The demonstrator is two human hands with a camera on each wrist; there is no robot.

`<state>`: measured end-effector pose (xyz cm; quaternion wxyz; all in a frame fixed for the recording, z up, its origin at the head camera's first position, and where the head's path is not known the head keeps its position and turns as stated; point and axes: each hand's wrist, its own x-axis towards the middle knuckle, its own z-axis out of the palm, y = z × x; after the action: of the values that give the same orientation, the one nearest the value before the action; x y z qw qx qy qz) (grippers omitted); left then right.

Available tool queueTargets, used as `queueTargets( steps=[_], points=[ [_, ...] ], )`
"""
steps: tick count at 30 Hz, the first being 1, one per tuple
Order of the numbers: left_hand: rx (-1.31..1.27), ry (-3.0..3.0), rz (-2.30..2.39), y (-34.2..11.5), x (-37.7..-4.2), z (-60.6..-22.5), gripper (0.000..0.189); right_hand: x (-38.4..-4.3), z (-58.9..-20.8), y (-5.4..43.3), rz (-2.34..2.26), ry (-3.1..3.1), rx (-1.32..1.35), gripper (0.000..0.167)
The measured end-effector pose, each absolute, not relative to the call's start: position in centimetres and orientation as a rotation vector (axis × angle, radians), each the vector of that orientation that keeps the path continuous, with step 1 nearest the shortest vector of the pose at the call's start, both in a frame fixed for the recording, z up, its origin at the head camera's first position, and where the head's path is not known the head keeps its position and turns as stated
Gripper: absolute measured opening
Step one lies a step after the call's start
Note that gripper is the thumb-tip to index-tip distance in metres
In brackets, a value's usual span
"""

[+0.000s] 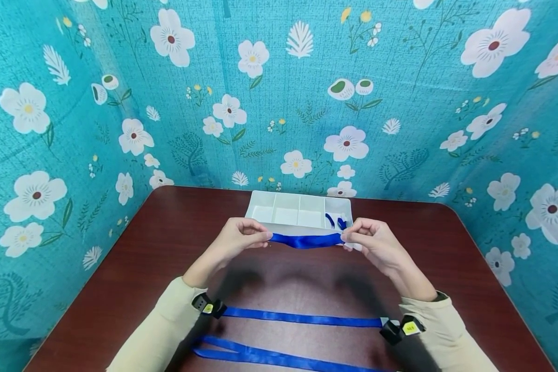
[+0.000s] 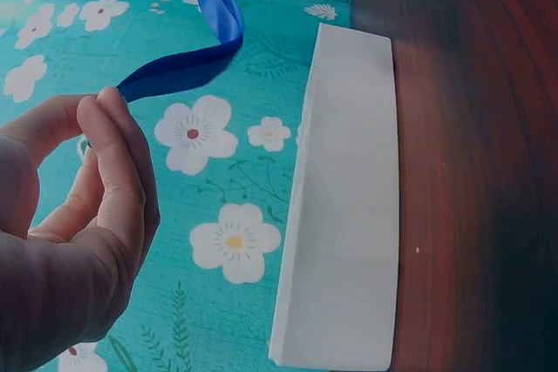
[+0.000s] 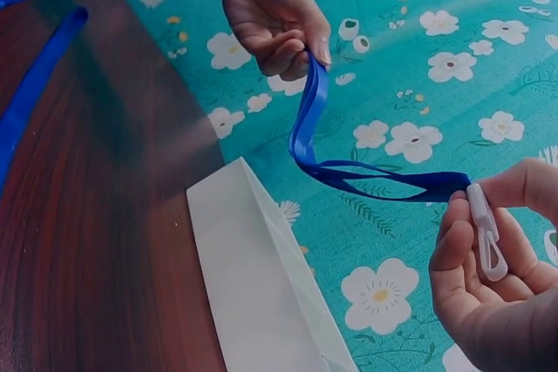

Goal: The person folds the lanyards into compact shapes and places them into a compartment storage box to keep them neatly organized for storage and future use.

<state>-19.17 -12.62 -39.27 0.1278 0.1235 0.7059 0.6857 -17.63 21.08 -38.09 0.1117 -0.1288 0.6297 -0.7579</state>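
Note:
A blue ribbon lanyard (image 1: 304, 241) hangs in a slight sag between the two hands, above the table. My left hand (image 1: 244, 237) pinches one end of it between thumb and fingertips. At the other end, my right hand (image 1: 374, 242) pinches the band beside a white plastic clip (image 3: 486, 233), whose loop points down toward the palm in the right wrist view. The band appears doubled there, with a gap between its layers. Just behind the lanyard stands a white compartment tray (image 1: 285, 217), partly covered by the band and the right hand.
Small dark-blue pieces (image 1: 341, 223) lie in the tray's rightmost compartment. Nearer on the brown table (image 1: 135, 268), one blue strap (image 1: 302, 318) lies straight across, and another folded blue strap (image 1: 269, 356) is at the front edge of view. Flowered teal cloth (image 1: 279, 103) surrounds the table's back and sides.

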Motion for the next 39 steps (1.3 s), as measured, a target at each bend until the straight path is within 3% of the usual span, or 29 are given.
queueTargets(
  steps=[11,19,39],
  points=[
    [0.423,2.085,1.969,-11.9,-19.0,-38.6,0.018,-17.8,-37.8,20.1,-2.21,1.848,-0.464,0.026],
    [0.501,2.116,1.948,-11.0,-18.8,-38.1,0.016,-17.9,-37.6,19.2,-2.167,1.879,-0.554,0.007],
    [0.615,2.139,1.932,-9.0,-18.4,-37.1,0.013,-18.1,-36.7,17.3,-2.068,1.994,-0.649,0.005]
  ],
)
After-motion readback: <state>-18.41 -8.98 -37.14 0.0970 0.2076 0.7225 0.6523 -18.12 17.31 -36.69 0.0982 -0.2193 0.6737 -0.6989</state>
